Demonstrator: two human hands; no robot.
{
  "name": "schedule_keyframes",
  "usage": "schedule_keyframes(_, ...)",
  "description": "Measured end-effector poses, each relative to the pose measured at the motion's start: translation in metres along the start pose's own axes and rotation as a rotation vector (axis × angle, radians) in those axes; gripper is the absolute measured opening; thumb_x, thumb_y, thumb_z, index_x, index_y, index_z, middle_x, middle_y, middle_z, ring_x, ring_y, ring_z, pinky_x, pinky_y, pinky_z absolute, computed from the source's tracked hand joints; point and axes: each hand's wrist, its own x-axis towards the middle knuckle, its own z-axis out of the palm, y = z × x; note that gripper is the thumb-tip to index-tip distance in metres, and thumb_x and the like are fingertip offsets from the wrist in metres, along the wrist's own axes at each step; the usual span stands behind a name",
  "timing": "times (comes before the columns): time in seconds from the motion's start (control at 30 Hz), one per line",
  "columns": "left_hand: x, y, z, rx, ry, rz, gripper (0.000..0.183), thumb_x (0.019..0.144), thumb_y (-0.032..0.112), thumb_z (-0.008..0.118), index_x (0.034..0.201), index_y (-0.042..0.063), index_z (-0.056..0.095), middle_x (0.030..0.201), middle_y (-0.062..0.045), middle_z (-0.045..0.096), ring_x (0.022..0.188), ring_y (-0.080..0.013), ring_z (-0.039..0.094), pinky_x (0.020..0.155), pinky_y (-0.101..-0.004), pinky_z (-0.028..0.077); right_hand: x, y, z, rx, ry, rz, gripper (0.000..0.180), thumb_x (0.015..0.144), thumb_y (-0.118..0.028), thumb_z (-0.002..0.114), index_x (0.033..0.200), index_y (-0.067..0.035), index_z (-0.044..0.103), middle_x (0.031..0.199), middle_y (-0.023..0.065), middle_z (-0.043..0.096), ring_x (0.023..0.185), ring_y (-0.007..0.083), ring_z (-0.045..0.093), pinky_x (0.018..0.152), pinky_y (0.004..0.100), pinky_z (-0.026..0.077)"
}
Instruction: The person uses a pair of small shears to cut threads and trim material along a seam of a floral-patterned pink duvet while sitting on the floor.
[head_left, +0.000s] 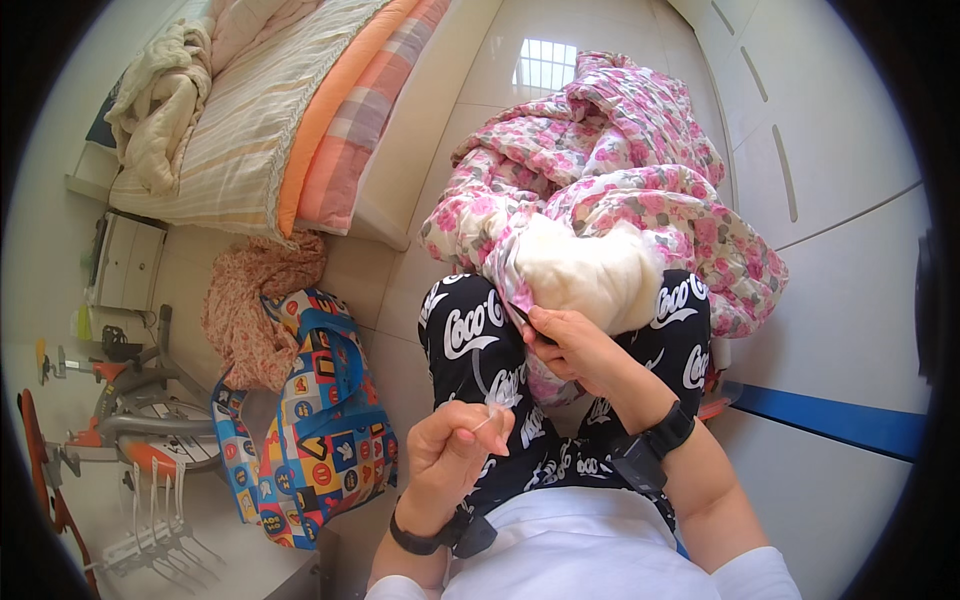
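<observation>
A floral quilt (630, 135) with pink roses lies bunched on the floor, and its near part rests between my knees. Cream wadding (585, 270) bulges out of its near end. My right hand (581, 349) grips a small dark tool (519, 311) against the cloth edge beside the wadding; the fingers hide most of it, so I cannot tell its kind. Over my left thigh, my left hand (457, 439) pinches a wisp of white thread (491, 412) between thumb and fingers, apart from the quilt.
Left stands a bed (382, 202) with layered bedding. A colourful patterned bag (337, 442) and crumpled floral cloth (259, 300) lie near it. Beyond are an exercise bike (142, 427) and a white multi-hook rack (150, 536). White cabinets (825, 120) line the right side.
</observation>
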Motion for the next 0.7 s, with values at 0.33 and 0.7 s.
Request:
schedule_keyframes(0.33, 0.007, 0.100, -0.089, 1.051, 0.637, 0.002, 0.031, 0.096, 0.028, 0.061, 0.110, 0.001, 0.062, 0.089, -0.009, 0.061, 0.087, -0.0279, 0.058, 0.092, -0.0461, 0.043, -0.074, -0.012, -0.044, -0.098, 0.252, -0.301, 0.046, 0.103, -0.045, 0.043, 0.094, -0.004, 0.062, 0.063, -0.0024, 0.045, 0.046, 0.0056, 0.031, 0.040, 0.0207, 0.022)
schedule_keyframes(0.7, 0.025, 0.096, -0.075, 2.225, 0.344, -0.146, 0.084, 0.078, 0.020, 0.078, 0.151, 0.018, 0.036, 0.159, -0.018, 0.023, 0.141, -0.0384, 0.032, 0.113, -0.0580, 0.022, -0.052, -0.022, -0.100, -0.613, 0.806, -0.710, 0.036, 0.082, -0.029, 0.079, 0.095, -0.004, 0.056, 0.083, 0.0008, 0.058, 0.071, 0.0086, 0.051, 0.063, 0.0231, 0.042)
